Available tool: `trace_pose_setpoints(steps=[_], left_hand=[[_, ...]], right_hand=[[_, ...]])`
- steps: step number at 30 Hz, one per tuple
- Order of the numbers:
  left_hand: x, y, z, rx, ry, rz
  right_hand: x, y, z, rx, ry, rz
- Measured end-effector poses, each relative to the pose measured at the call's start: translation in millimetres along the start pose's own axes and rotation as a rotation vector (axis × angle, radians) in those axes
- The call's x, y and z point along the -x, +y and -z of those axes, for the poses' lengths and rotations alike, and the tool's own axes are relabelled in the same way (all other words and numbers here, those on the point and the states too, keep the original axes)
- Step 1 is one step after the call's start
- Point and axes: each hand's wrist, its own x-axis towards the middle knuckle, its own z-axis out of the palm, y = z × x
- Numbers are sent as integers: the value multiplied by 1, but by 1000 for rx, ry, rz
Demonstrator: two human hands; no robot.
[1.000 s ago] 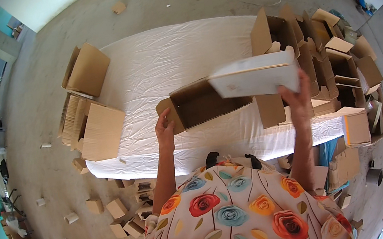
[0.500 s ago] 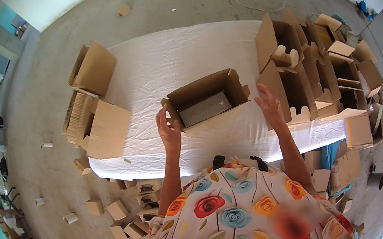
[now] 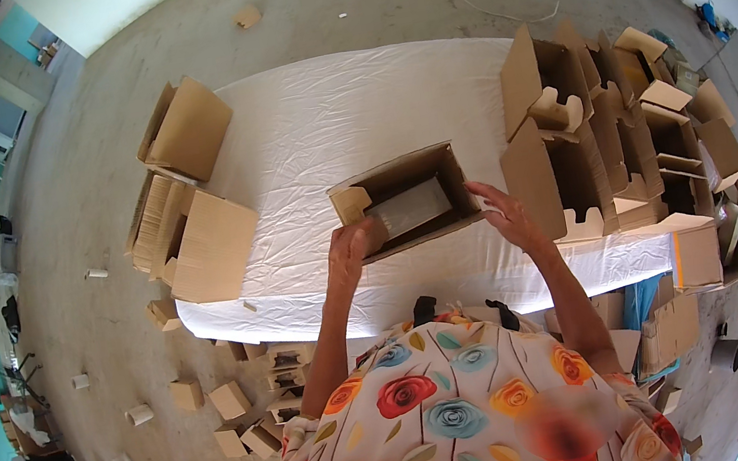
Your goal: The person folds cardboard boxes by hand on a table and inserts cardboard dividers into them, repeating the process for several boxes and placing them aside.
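Note:
An open-topped brown cardboard box (image 3: 424, 237) sits on the white-covered table in front of me, slightly turned. Inside, at its bottom, lies a flat grey rectangular piece (image 3: 414, 208). My left hand (image 3: 352, 245) grips the box's near left corner, its fingers reaching over the rim to the inside. A small flap is folded inward just beyond those fingers. At the opposite end, my right hand (image 3: 507, 215) holds the right wall, fingers along the edge and thumb by the near corner.
Several open cardboard boxes (image 3: 564, 168) stand packed together along the table's right side. Folded and stacked cardboard (image 3: 214, 247) lies at the left edge. White cloth (image 3: 319, 107) covers the table. Small cardboard pieces (image 3: 228, 401) litter the floor at the lower left.
Both hands, open beside the box before, have closed on its ends. The box's left flap is now folded inward, and the box is tilted and turned a little.

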Motion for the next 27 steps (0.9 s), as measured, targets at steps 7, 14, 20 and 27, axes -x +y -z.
trace_pose_setpoints(steps=[7,14,20,27], left_hand=[[-15,-36,-2,326,51,178],[-35,-15,14,328,57,275],[-29,-19,14,335,66,318],[-28,-32,-1,-79,217,32]], right_hand=[[-5,6,-11,206,-146,61],[-23,3,-17,-13,82,-176],[-24,12,-26,-10,189,-170],[-25,32,-38,-133,281,-143]])
